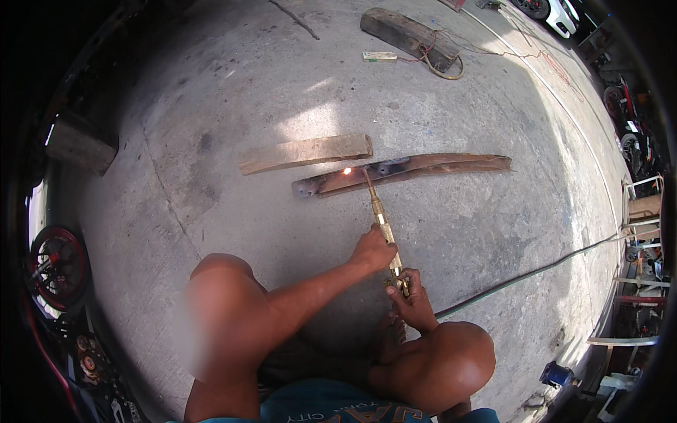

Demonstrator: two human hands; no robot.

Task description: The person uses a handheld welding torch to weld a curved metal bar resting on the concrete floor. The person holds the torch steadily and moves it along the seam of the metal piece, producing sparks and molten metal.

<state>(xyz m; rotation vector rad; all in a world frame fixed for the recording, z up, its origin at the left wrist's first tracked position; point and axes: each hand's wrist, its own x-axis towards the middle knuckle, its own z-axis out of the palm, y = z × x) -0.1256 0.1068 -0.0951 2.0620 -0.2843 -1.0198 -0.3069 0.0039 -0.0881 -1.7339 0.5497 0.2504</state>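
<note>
Person's squatting on the concrete floor (pixel 247 92), both hands on a brass torch (pixel 381 217). L hand (pixel 376 248) has its fingers wrapped round the torch's middle, closed snug. R hand (pixel 412 299) is lower, nearer the knees, fingers curled in on the rear end w/ the valves. Torch slants up & away, tip over the dark metal bar (pixel 451 165), approx. mid-length; hard to say from here if the tip actually touches. There's a bright orange spot (pixel 347 170) on the bar, just L of the tip. Bar lies flat on the floor, long & slightly bowed, in front of the person; a wood plank (pixel 307 151) sits just beyond its L half. Dark green hose (pixel 525 282) runs from beside the R knee off to the R. Farther out: big timber block (pixel 405 35), plus a red-rimmed wheel (pixel 58 268) far L.
</note>
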